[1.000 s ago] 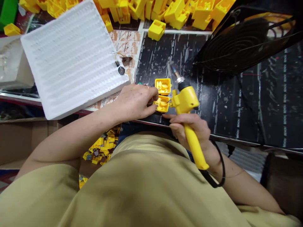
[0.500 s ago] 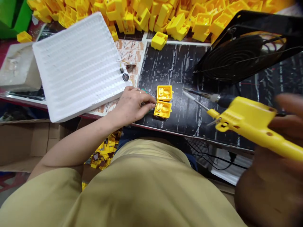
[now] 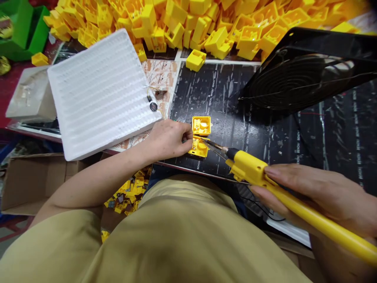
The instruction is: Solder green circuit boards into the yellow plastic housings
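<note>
- On the black bench mat (image 3: 235, 129), near its front edge: a lower yellow plastic housing (image 3: 198, 148), partly masked by fingers, and an upper yellow plastic housing (image 3: 202, 125), open side up, just beside it.
- Left hand (image 3: 167, 140): fingers bunched together, fingertips at the lower housing's left edge; whether they pinch anything small cannot be told.
- Right hand (image 3: 318, 192): fingers closed round the handle of a yellow-handled soldering iron (image 3: 247, 169), held low and at a shallow slant.
- Metal tip (image 3: 213, 146): pointing left and down at the lower housing, very near the left fingertips.
- Handling note (judgement): left fingers kept back from the hot metal and both wrists low would favour a steady, exact touch.
- Surroundings: white foam tray (image 3: 100, 92), small round wired component (image 3: 152, 106) on its corner, heap of yellow housings (image 3: 188, 27), black fan guard (image 3: 294, 78), loose yellow pieces (image 3: 126, 192) below the bench.
</note>
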A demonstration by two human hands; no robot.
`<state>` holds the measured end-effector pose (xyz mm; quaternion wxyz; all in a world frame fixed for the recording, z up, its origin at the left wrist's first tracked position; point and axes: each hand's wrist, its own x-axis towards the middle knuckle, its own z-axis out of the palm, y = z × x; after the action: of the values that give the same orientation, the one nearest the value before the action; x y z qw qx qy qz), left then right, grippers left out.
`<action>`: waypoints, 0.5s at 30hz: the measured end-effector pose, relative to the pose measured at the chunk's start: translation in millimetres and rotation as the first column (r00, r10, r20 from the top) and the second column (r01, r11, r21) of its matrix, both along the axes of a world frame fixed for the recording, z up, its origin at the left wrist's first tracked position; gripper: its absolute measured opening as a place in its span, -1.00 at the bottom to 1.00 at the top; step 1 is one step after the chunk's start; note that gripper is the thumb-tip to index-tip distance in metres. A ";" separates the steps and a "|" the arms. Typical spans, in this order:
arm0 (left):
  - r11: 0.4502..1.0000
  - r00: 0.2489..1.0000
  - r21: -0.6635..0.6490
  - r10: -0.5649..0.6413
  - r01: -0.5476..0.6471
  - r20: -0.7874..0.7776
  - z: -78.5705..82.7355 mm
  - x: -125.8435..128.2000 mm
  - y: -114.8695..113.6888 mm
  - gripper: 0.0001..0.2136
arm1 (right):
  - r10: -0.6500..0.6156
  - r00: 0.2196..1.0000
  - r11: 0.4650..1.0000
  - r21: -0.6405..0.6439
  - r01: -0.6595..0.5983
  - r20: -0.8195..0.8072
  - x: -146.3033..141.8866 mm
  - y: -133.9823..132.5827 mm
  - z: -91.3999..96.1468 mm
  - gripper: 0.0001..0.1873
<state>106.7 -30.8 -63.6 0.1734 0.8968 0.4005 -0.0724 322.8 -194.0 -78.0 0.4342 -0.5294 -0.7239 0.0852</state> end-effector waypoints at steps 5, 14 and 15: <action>0.999 1.000 -0.046 0.000 0.000 0.000 2.0 3.8 5.5 -0.85 | 0.174 0.961 0.980 0.061 -0.191 0.216 9.8 17.8 -2.3 -0.90; 0.995 0.999 -0.101 -0.010 0.006 -0.040 4.7 8.8 10.9 -0.85 | 0.219 0.951 0.974 -0.001 -0.225 0.220 2.0 13.5 6.8 -0.73; 0.995 0.999 -0.101 -0.006 0.002 -0.036 4.4 9.2 11.2 -0.85 | 0.214 0.950 0.976 -0.004 -0.219 0.226 3.9 12.7 7.0 -0.74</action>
<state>115.9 -19.6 -59.2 0.2113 0.8862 0.3977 -0.1091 326.8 -181.3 -71.1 0.3429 -0.4483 -0.8230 0.0643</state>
